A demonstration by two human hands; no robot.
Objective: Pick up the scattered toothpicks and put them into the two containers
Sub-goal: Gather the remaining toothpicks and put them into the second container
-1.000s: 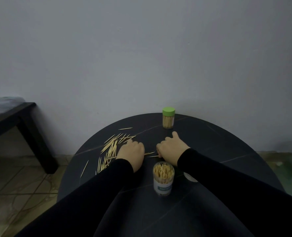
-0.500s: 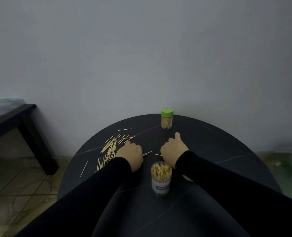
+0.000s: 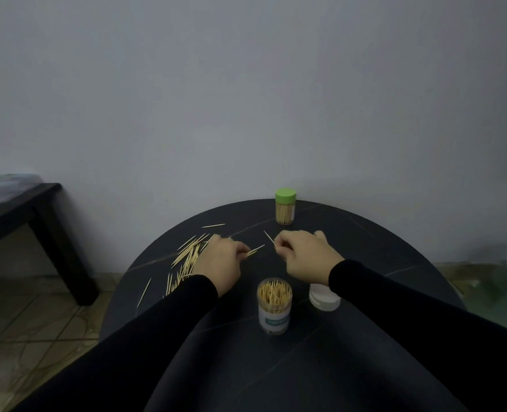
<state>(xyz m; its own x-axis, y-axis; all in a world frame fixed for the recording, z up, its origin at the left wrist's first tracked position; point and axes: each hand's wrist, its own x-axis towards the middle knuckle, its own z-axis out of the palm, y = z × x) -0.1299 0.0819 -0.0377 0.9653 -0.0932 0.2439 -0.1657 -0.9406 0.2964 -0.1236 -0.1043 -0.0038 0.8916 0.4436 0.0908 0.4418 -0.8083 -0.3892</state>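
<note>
Wooden toothpicks pinched in each closed hand: left hand point(image 3: 221, 260), right hand point(image 3: 305, 253).

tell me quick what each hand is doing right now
Left hand: closed, pinching toothpicks at its fingertips.
Right hand: closed, pinching a single toothpick.

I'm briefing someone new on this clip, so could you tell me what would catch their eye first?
Probably the two hands at the middle of the round black table: the left hand and the right hand each pinch toothpicks. Next, the scattered toothpicks to the left, and the open container packed with toothpicks near the person. A green-lidded container stands at the far edge.
</note>
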